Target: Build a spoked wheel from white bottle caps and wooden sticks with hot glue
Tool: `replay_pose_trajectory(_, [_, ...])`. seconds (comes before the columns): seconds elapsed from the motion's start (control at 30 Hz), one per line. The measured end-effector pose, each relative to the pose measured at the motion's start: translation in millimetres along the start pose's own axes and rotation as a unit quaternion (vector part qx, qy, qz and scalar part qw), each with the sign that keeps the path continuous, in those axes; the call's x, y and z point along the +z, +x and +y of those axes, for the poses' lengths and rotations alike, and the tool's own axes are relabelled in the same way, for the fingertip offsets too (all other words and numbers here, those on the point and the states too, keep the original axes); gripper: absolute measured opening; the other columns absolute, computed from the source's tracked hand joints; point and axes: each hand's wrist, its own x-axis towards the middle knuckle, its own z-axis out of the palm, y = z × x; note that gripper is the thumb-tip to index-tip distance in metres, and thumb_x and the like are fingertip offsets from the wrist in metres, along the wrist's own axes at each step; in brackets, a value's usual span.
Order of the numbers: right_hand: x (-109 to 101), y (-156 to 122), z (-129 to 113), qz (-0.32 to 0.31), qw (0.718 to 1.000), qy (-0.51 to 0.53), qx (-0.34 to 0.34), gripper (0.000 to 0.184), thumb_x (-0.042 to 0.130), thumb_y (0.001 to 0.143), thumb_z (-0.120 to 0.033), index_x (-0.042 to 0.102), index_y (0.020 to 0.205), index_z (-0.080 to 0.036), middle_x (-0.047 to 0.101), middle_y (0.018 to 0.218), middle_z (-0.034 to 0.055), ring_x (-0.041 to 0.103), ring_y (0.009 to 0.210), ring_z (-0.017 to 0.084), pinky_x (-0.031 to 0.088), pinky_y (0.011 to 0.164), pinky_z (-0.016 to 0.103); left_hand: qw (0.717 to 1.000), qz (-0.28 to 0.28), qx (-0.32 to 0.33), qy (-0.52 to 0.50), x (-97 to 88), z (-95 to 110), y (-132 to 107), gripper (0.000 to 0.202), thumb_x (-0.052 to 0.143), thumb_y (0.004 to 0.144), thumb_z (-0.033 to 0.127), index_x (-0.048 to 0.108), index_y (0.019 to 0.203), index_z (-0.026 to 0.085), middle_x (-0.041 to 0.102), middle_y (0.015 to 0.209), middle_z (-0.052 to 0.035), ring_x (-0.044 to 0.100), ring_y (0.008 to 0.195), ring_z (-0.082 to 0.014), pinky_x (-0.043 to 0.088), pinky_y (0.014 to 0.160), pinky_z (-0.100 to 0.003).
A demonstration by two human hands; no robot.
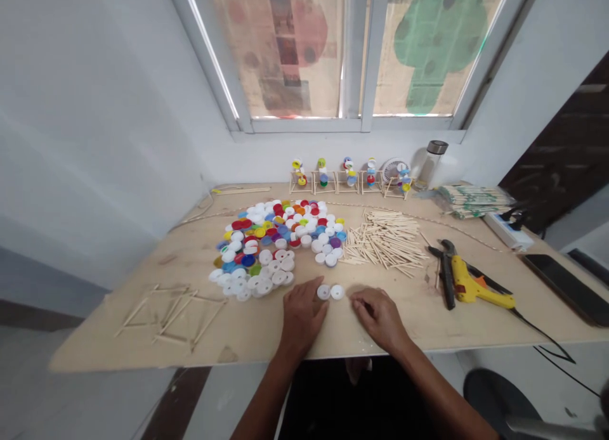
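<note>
Two white bottle caps (330,292) lie side by side on the plywood table (257,335) near its front edge. My left hand (301,314) rests flat beside them, its fingers stretched out and touching the left cap. My right hand (379,316) lies just right of the caps with its fingers curled in a pinch; what they hold, if anything, is hidden. A large heap of coloured and white caps (276,243) sits behind my left hand. A pile of thin wooden sticks (385,242) lies behind my right hand.
A yellow glue gun (471,288) and black pliers (446,272) lie at the right, with a power strip (508,231) and a phone (566,286) beyond. Stick frames (166,310) lie at the left front. Small stick-and-cap models (349,175) line the back edge under the window.
</note>
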Motion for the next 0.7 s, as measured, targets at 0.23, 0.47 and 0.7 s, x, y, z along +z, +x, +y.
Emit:
replay_pose_trajectory(0.23, [2,0,1,0.007,1.0,0.002,0.006,0.02,0.049,0.088,-0.024,0.068,0.087,-0.021,0.073,0.086,0.0044,0.066,0.081,0.019,0.043,0.08,0.033,1.0,0.004,0.008,0.003,3.2,-3,1,0.041,0.056,0.076,0.022,0.056,0.117,0.019,0.069,0.11,-0.0087,0.06,0.101,-0.0267,0.043,0.087,-0.042])
replay_pose_trajectory(0.47, [3,-1,2,0.031,0.999,0.014,0.001,0.018,0.051,0.087,-0.023,0.069,0.085,-0.022,0.074,0.086,0.0039,0.066,0.081,0.02,0.045,0.08,0.034,1.0,0.009,0.017,0.008,4.5,-5,1,0.035,0.053,0.079,0.026,0.059,0.113,0.02,0.07,0.106,-0.0082,0.061,0.099,-0.0263,0.042,0.086,-0.041])
replay_pose_trajectory(0.7, [-12,-4,1,0.108,0.993,0.037,-0.003,0.025,0.044,0.091,-0.024,0.068,0.091,-0.019,0.073,0.084,0.0046,0.068,0.078,0.016,0.053,0.07,0.025,1.0,0.011,0.023,0.013,2.9,-5,1,0.035,0.049,0.081,0.032,0.059,0.113,0.02,0.07,0.104,-0.0083,0.062,0.098,-0.026,0.042,0.086,-0.041])
